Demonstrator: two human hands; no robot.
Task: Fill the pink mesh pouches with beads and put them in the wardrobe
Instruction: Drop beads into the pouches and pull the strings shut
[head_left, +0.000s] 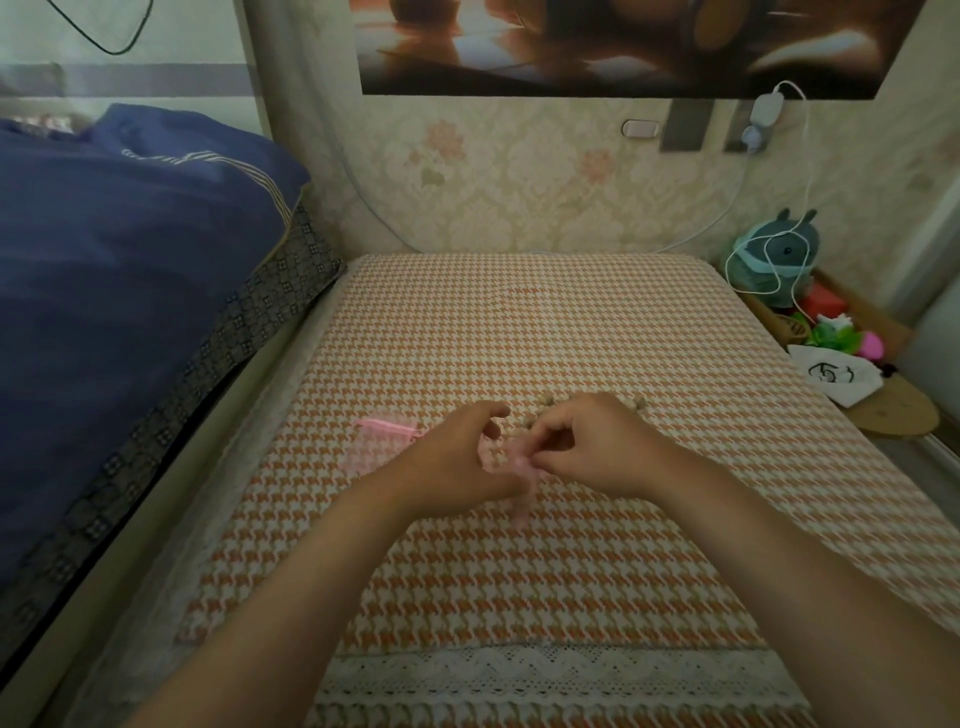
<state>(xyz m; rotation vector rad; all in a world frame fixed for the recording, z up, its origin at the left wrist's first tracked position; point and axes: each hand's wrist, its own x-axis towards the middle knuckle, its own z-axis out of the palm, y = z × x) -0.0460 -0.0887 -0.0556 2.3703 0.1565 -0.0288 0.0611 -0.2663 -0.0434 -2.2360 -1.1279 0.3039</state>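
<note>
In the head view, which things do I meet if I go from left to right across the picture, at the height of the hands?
Blue quilt → spare pink pouch → left hand → pink pouch held in both hands → right hand → white bag with a drawing.

A table (519, 582) is standing against the wall, with a bed (104, 291) lying along its left side and a low shelf (852, 332) of toys sitting at its right. Near the table's middle the left hand (457, 462) and right hand (592, 447) are meeting over one pouch (519, 488). A second pouch (379, 441) is lying on the table left of the left hand, and beads (550, 402) are lying just behind the hands.
</note>
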